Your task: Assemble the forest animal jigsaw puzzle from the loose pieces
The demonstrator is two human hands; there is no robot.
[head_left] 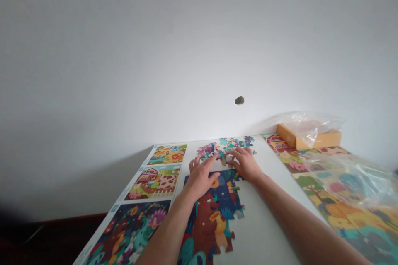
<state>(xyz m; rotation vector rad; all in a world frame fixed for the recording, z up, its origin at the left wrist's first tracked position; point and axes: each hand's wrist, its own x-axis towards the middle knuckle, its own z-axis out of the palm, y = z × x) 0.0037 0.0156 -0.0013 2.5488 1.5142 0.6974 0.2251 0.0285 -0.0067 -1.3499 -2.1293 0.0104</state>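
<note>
A partly joined jigsaw puzzle (205, 223) with a dark night scene, a brown bear and a yellow animal lies on the white board. Its right side has a ragged, unfilled edge. My left hand (201, 177) rests over its upper left part, fingers spread and reaching toward the loose puzzle pieces (209, 149). My right hand (246, 163) is at the right of that pile. Its fingers are bent and apart, the thumb and index finger on either side of pieces they seem to touch. I see nothing lifted in either hand.
Picture sheets (155, 182) with farm and animal scenes run down the left side. At the right lie a finished-looking animal puzzle (348, 211), an orange box (323, 138) and clear plastic bags (311, 122). A white wall (186, 70) with a hole stands behind.
</note>
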